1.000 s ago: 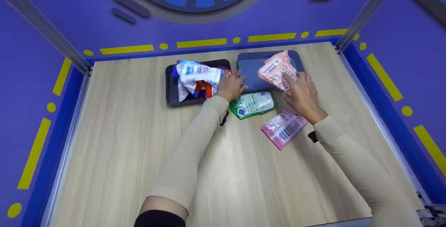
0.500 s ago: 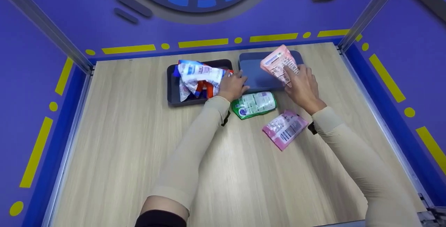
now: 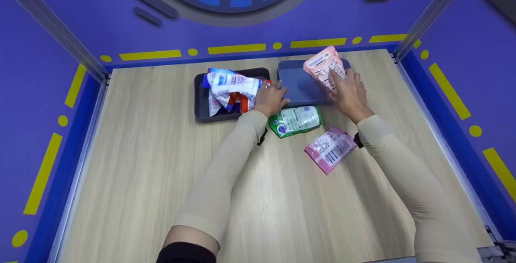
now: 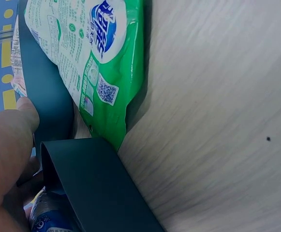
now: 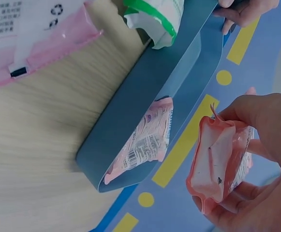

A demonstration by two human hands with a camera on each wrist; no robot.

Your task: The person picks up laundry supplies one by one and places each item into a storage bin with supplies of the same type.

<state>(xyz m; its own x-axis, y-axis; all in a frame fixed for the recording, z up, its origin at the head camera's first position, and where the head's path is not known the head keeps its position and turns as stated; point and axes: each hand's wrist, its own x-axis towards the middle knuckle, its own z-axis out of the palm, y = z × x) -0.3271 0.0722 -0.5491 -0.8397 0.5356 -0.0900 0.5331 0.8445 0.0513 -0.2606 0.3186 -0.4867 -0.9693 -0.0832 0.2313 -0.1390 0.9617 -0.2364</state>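
My right hand (image 3: 351, 95) grips a peach-pink pouch (image 3: 322, 66) over the right-hand grey tray (image 3: 296, 85); in the right wrist view the pouch's flat base (image 5: 212, 162) faces the camera. Inside that tray lies another pink pouch (image 5: 147, 137). My left hand (image 3: 270, 98) rests where the two trays meet, its thumb (image 4: 28, 113) at the right tray's wall in the left wrist view. Beside it, a white-and-blue pouch (image 3: 231, 85) tops several packs in the left dark tray (image 3: 201, 111). Part of the left hand's fingers are hidden behind that tray's wall.
A green-and-white pouch (image 3: 296, 120) lies on the wooden table (image 3: 141, 166) against the near side of the right tray. Closer to me is a pink pouch (image 3: 330, 150) with a barcode. Blue-purple panels (image 3: 225, 33) enclose the table at back and sides.
My right hand has raised the peach-pink pouch and carried it slightly farther back over the right tray. The left hand stays at the trays; the camera view has shifted a little.
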